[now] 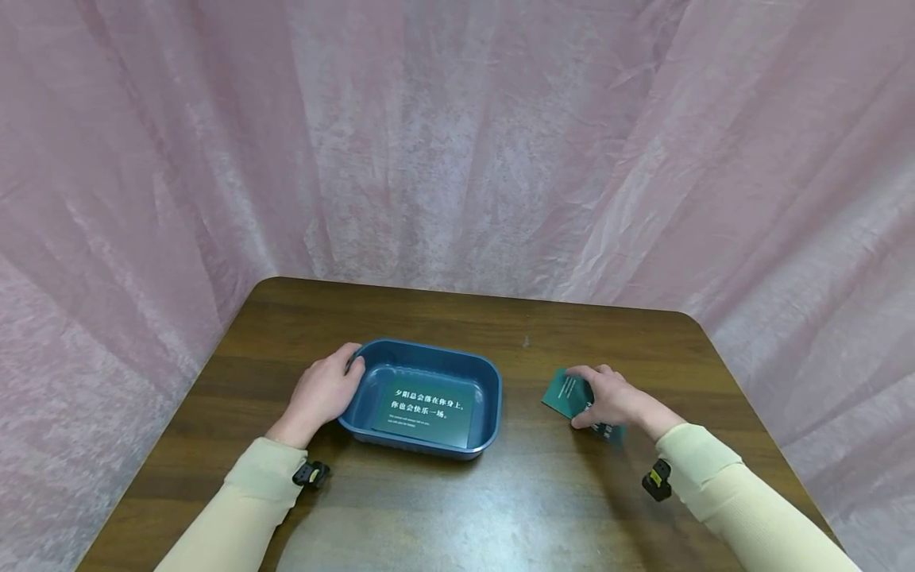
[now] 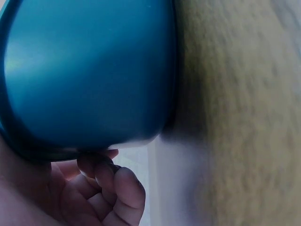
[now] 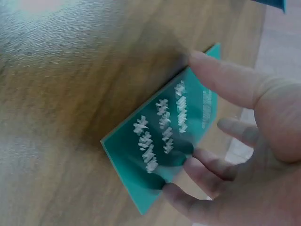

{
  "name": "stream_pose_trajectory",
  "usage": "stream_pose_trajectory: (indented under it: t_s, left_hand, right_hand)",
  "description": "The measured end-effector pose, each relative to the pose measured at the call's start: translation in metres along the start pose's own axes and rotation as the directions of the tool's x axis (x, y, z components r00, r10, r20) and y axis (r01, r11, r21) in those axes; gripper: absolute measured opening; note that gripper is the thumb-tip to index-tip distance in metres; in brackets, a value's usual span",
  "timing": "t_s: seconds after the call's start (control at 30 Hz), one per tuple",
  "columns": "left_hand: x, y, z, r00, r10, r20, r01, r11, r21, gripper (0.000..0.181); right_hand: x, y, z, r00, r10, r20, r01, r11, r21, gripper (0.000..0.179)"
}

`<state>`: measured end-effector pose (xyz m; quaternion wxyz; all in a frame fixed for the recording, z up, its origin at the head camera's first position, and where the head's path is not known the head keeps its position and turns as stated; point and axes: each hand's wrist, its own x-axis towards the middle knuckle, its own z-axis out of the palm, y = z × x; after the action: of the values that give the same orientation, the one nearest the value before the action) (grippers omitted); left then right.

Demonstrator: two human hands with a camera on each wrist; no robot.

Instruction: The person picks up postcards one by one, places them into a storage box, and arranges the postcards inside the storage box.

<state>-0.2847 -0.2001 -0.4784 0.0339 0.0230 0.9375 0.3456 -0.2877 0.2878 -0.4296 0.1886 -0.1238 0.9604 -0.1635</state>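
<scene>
A blue rectangular tray (image 1: 436, 357) stands on the table, left of the middle. My left hand (image 1: 323, 391) grips its left rim, the thumb at the inner side; in the left wrist view the curled fingers (image 2: 129, 188) are below the tray's outer wall (image 2: 94, 80). Inside the tray lies a dark green card (image 1: 429, 425) with white lettering. To the right, my right hand (image 1: 611, 397) spans a second green card (image 1: 560, 391). The right wrist view shows the thumb at one long edge of that card (image 3: 157, 129) and fingertips at the opposite edge.
The brown wooden table (image 1: 515, 508) has rounded far corners. Pink curtains (image 1: 457, 159) hang behind it and along both sides. A black wrist device (image 1: 311, 474) sits at the left cuff and another device (image 1: 657, 480) at the right cuff.
</scene>
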Motion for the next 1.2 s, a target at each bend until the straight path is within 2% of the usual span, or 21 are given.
stream_pose_trajectory:
  t_s: [0.2,0.53,0.8,0.97,1.07,1.2]
  left_hand:
    - [0.000,-0.001,0.000,1.000,-0.002,0.001,0.002,1.000,-0.004,0.050]
    - [0.000,-0.002,0.000,1.000,0.007,-0.004,-0.007,1.000,-0.004,0.050]
    - [0.001,-0.002,0.001,1.000,0.013,-0.008,-0.013,1.000,0.002,0.049]
    - [0.001,-0.002,0.002,1.000,0.017,-0.011,-0.017,1.000,0.001,0.049]
    - [0.001,-0.002,0.002,1.000,0.016,-0.012,-0.016,1.000,0.001,0.049]
    - [0.001,-0.003,0.002,1.000,0.006,-0.003,-0.006,1.000,-0.002,0.049]
  right_hand:
    - [0.004,0.002,0.005,0.996,0.069,-0.053,-0.070,0.997,-0.025,0.095]
    - [0.007,0.003,-0.003,0.995,0.095,-0.035,-0.098,0.989,-0.113,0.094]
    - [0.010,0.004,-0.004,0.988,0.151,-0.040,-0.154,0.983,-0.095,0.094]
    - [0.009,0.006,-0.004,0.988,0.142,-0.060,-0.146,0.988,-0.059,0.096]
    - [0.007,0.009,-0.006,0.991,0.108,-0.079,-0.112,0.993,-0.037,0.086]
    - [0.007,0.015,-0.011,0.993,0.049,-0.105,-0.050,0.999,-0.001,0.059]
